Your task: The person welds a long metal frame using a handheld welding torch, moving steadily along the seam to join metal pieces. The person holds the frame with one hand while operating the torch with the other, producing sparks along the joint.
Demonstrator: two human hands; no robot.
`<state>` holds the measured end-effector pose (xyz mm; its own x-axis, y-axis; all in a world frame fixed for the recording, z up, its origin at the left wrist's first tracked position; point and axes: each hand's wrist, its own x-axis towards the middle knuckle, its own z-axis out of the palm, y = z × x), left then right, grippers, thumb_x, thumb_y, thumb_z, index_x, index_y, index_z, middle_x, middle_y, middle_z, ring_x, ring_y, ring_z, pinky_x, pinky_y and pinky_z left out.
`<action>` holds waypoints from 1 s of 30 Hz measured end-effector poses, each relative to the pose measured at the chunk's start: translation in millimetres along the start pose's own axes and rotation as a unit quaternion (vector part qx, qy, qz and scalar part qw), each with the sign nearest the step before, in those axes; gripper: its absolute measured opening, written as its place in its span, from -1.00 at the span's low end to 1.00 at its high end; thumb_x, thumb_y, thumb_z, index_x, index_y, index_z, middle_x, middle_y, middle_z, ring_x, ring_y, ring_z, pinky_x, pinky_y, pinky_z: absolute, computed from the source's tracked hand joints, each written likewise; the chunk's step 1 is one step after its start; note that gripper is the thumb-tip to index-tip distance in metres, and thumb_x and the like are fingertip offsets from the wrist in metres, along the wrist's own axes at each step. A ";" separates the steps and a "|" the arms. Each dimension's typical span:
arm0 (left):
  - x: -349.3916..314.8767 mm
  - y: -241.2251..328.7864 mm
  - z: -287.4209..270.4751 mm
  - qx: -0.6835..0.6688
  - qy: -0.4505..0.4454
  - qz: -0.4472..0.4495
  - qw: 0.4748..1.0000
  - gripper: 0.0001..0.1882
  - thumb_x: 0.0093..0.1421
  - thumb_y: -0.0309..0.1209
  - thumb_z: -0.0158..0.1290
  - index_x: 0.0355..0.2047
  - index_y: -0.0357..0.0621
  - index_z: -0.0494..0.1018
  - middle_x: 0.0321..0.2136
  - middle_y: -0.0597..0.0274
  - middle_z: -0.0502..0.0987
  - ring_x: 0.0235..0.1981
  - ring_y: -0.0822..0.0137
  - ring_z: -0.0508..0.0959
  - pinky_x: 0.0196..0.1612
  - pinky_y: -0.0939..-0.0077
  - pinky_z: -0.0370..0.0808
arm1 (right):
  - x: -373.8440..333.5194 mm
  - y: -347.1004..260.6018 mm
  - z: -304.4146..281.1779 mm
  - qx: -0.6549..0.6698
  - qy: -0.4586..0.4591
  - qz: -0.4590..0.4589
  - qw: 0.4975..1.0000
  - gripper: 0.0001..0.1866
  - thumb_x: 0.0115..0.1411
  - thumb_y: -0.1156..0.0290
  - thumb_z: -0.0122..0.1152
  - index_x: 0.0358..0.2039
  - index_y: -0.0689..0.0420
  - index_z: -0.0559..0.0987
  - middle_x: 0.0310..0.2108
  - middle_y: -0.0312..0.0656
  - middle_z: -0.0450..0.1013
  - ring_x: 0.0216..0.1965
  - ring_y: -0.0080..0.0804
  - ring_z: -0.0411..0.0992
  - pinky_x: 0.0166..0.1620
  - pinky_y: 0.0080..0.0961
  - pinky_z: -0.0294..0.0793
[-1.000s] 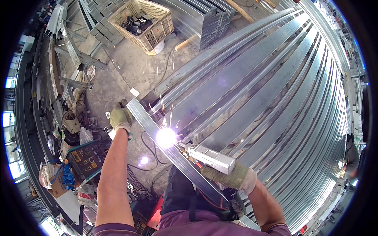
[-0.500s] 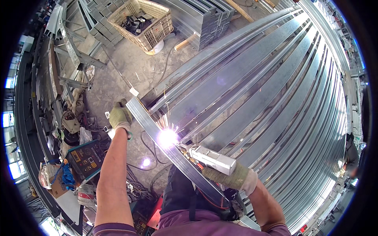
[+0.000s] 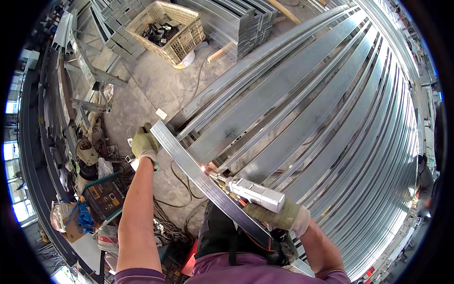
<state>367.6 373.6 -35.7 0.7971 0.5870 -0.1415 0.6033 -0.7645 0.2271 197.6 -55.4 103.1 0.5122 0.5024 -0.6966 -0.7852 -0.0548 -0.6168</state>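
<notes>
My right hand [image 3: 279, 215], in a greenish work glove, grips a silver handheld welding torch [image 3: 257, 194]. Its nozzle rests at a joint on a long galvanized steel crosspiece [image 3: 191, 173], where a small orange glow remains. The crosspiece runs diagonally across the ends of several parallel steel bars [image 3: 265, 109]. My left hand [image 3: 144, 143], gloved too, is beside the crosspiece's far end. Its fingers look curled; a small white piece shows at its outer side, and whatever the fingers hold is hidden.
A beige plastic crate [image 3: 177, 40] of dark metal parts stands at the back, next to stacked steel tubes [image 3: 222, 23]. To the left are a control box [image 3: 104, 194], a steel frame [image 3: 90, 71] and bags. Cables [image 3: 179, 189] cross the concrete floor below the crosspiece.
The bright welding arc and its sparks have gone out, leaving a small glow at the nozzle. Both hands stay nearly in place; the view has shifted slightly.
</notes>
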 end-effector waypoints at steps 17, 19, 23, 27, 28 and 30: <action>3.5 0.1 -0.4 0.001 -0.026 -0.010 1.000 -0.53 0.41 0.03 -0.02 -0.11 -0.12 0.62 -0.16 -0.18 0.68 -0.08 -0.21 0.64 -0.08 0.11 0.50 | -29.8 12.6 -14.6 0.109 -0.012 0.033 0.993 -0.46 0.42 0.19 0.25 0.33 0.14 0.48 0.21 -0.12 0.53 0.15 -0.41 0.49 0.23 -0.53 0.43; 4.4 -4.1 2.7 -0.022 -0.026 -0.009 0.999 -0.48 0.42 0.06 -0.09 -0.15 -0.14 0.62 -0.15 -0.19 0.67 -0.04 -0.26 0.61 -0.02 0.01 0.49 | -25.0 -9.6 -7.9 -0.051 -0.012 0.031 0.998 -0.44 0.43 0.11 0.23 0.33 0.09 0.48 0.15 -0.11 0.57 0.06 -0.41 0.52 0.15 -0.51 0.49; 29.0 -46.2 32.9 -0.133 -0.014 -0.040 0.990 -0.43 0.41 0.09 -0.13 -0.16 -0.16 0.62 -0.14 -0.21 0.66 -0.02 -0.30 0.59 0.01 -0.04 0.49 | -24.2 -26.5 -4.9 -0.159 -0.009 0.077 0.984 -0.41 0.40 -0.05 0.24 0.33 -0.04 0.50 -0.10 -0.17 0.65 -0.27 -0.49 0.54 -0.17 -0.48 0.58; 13.8 -16.1 18.1 -0.066 -0.010 -0.019 0.998 -0.41 0.40 0.12 -0.14 -0.16 -0.16 0.63 -0.14 -0.22 0.66 -0.02 -0.31 0.59 0.02 -0.04 0.49 | -24.9 -15.8 -9.0 -0.095 -0.008 0.076 0.993 -0.37 0.37 -0.12 0.25 0.33 -0.08 0.49 -0.27 -0.27 0.63 -0.46 -0.58 0.45 -0.39 -0.51 0.50; 5.5 -5.1 5.4 -0.026 -0.008 -0.011 1.000 -0.40 0.40 0.12 -0.14 -0.16 -0.17 0.63 -0.14 -0.23 0.66 -0.02 -0.31 0.59 0.02 -0.04 0.49 | -23.5 -25.5 -5.9 -0.133 -0.007 0.071 0.989 -0.36 0.36 -0.13 0.25 0.34 -0.08 0.48 -0.28 -0.28 0.63 -0.47 -0.59 0.44 -0.40 -0.52 0.49; 1.7 -1.7 -0.2 0.010 -0.007 -0.005 1.000 -0.40 0.40 0.12 -0.15 -0.16 -0.17 0.63 -0.13 -0.23 0.66 -0.01 -0.31 0.59 0.03 -0.06 0.49 | -22.6 -26.6 -4.5 -0.138 -0.011 0.058 0.989 -0.35 0.36 -0.14 0.26 0.35 -0.09 0.48 -0.29 -0.29 0.62 -0.48 -0.60 0.44 -0.42 -0.53 0.48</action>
<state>368.0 375.9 -36.2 0.7913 0.5908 -0.1576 0.6115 -0.7641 0.2056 208.4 -69.2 133.6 0.4149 0.4971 -0.7621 -0.7110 -0.3455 -0.6125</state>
